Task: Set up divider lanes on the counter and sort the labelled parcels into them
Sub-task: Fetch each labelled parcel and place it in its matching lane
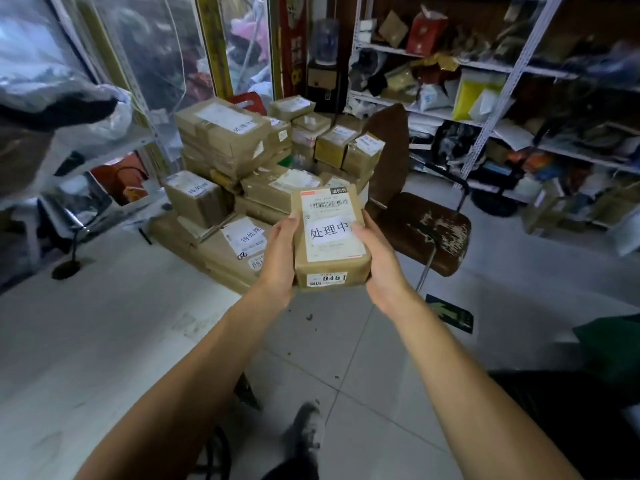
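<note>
The white worktop (86, 341) spreads to the left, the stack of labelled parcels (249, 174) piled at its far end. Off its edge, over the tiled floor, a brown parcel (329, 237) marked 处理中 hangs with its long axis pointing away from the person. The left hand (280, 258) and right hand (381, 261) clasp its long sides, so its lane must lie leftward, nearer the left hand; no dividers show.
</note>
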The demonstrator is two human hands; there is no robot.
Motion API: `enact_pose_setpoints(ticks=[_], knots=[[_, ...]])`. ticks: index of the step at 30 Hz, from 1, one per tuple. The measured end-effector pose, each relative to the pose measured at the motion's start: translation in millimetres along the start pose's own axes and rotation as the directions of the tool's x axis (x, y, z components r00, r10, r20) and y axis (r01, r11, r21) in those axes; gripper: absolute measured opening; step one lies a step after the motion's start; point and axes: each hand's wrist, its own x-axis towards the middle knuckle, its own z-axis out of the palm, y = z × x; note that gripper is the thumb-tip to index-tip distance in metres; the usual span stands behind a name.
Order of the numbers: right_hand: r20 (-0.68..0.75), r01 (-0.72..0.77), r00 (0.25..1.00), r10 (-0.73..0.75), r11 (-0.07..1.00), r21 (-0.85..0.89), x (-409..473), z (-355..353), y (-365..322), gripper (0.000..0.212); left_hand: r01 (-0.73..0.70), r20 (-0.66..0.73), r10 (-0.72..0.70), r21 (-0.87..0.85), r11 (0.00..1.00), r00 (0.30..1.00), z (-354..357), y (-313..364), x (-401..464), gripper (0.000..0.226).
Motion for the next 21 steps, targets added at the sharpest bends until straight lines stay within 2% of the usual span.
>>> enact_pose_setpoints(ticks=[4,6,9,12,15,18,21], knots=[[0.059,-0.025,0.998,0.025,1.0,0.008,74,-3,-15,0.055,-0.109,-0.064,0.107,-0.017,0.994,0.992,17,20,47,0.051],[0.092,-0.035,0.995,0.036,0.999,-0.014,113,-2,-25,0.043,-0.119,-0.095,0.114,-0.042,0.992,0.989,25,30,72,0.051],[0.159,-0.087,0.983,0.094,0.995,-0.051,168,-1,-38,0.035,-0.159,-0.143,0.146,-0.087,0.983,0.979,30,45,114,0.055],[0.239,-0.099,0.962,0.128,0.987,-0.127,220,4,-50,0.03,-0.227,-0.276,0.194,-0.093,0.97,0.942,28,57,153,0.058],[0.323,-0.084,0.935,0.145,0.977,-0.197,260,12,-55,0.029,-0.276,-0.385,0.224,-0.084,0.957,0.895,20,61,185,0.072],[0.433,-0.099,0.88,0.197,0.966,-0.239,293,21,-49,0.033,-0.301,-0.469,0.229,-0.084,0.95,0.853,12,66,200,0.054],[0.518,-0.122,0.819,0.246,0.957,-0.262,321,25,-40,0.034,-0.319,-0.533,0.244,-0.051,0.946,0.81,10,68,211,0.051]])
